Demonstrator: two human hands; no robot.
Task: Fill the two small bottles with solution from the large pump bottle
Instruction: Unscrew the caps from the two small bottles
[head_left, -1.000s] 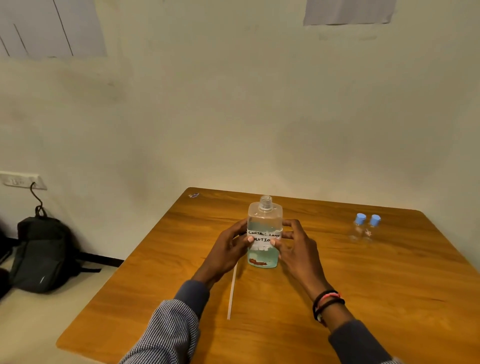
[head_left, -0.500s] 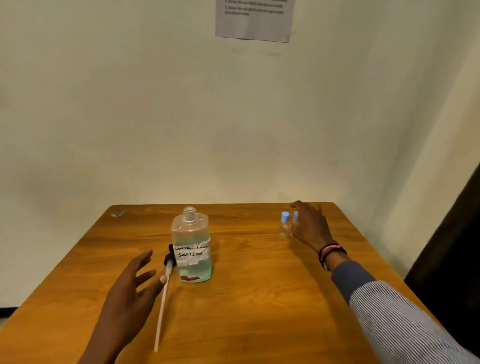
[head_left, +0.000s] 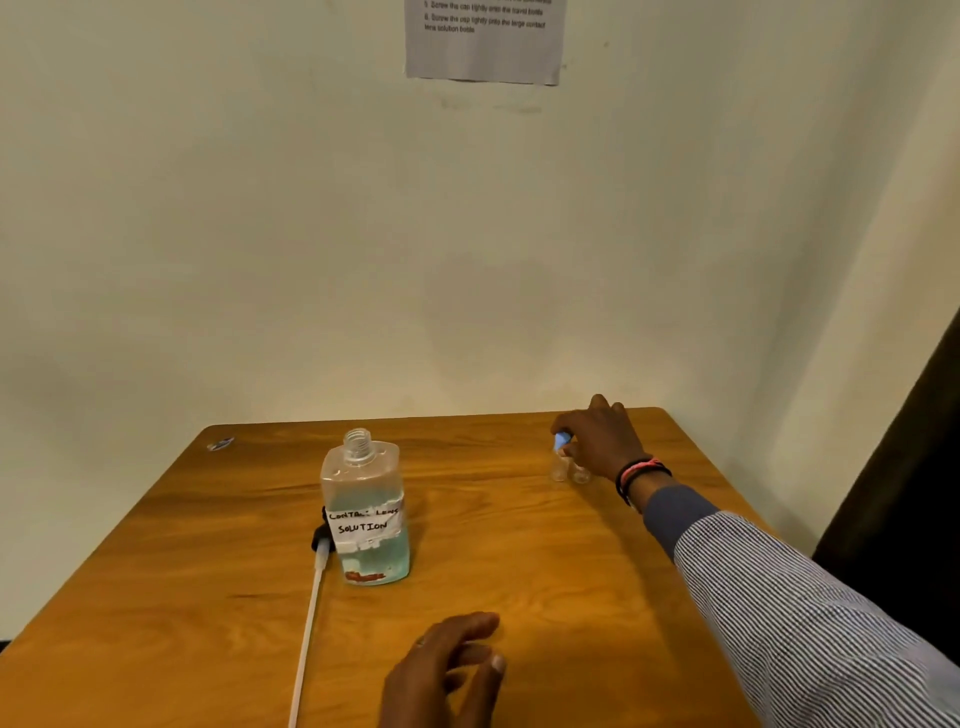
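Note:
The large clear bottle (head_left: 365, 512) stands mid-table, uncapped, holding blue-green liquid and a taped label reading "contact lens solution". Its pump head with the long white tube (head_left: 308, 618) lies on the table at its left. Two small clear bottles (head_left: 567, 470) with blue caps stand at the far right. My right hand (head_left: 602, 439) reaches over them, fingers closing on the cap of one; the other bottle's cap is hidden behind the hand. Near the front edge my left hand (head_left: 447, 670) hovers with fingers apart, holding nothing.
The wooden table (head_left: 519, 561) meets a cream wall at the back. A small scrap (head_left: 221, 444) lies at the far left corner. A printed paper sheet (head_left: 483, 39) hangs on the wall above. A dark panel (head_left: 914, 467) stands at the right.
Both hands left the large bottle. My right hand went to the small bottles at the far right and closed over them; my left hand shifted right along the front. The view turned right.

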